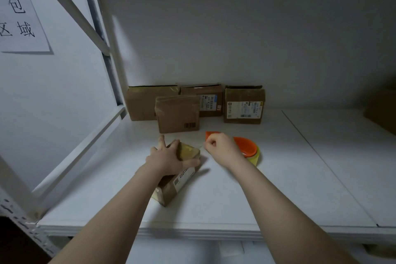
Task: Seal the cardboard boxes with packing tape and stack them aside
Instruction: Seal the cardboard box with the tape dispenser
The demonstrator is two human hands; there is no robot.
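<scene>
- On the white shelf [235, 195], towards its front and left of centre: a small cardboard box [186, 174], turned at an angle, printed label facing up on its near right face, glossy tape across its far end.
- Over the far end of that box, the left hand [166, 156]: fingers spread and bent down over the top and far edge, thumb laid along the right side, gripping it from above.
- Near half of the box sticking out below the wrist, towards the front edge of the shelf.
- Just right of the box's far corner, the right hand [220, 146]: fingers curled into a fist round an orange tape dispenser [246, 146], with orange showing on both sides of the knuckles.
- On the dispenser, behind the wrist, a yellowish roll of tape [256, 156], resting on the shelf.
- Between the fist and the box's corner, a faint thin line, too fine to tell as tape or not.
- Against the back wall, well beyond both hands, four more boxes: a plain one at the left [141, 103], one with a barcode standing in front [177, 115], one with a label behind it [211, 100], one with a label at the right [244, 105].
- At the far right edge, part of another brown box [383, 109].
- On the left wall, a paper sign [21, 17] with printed characters.
</scene>
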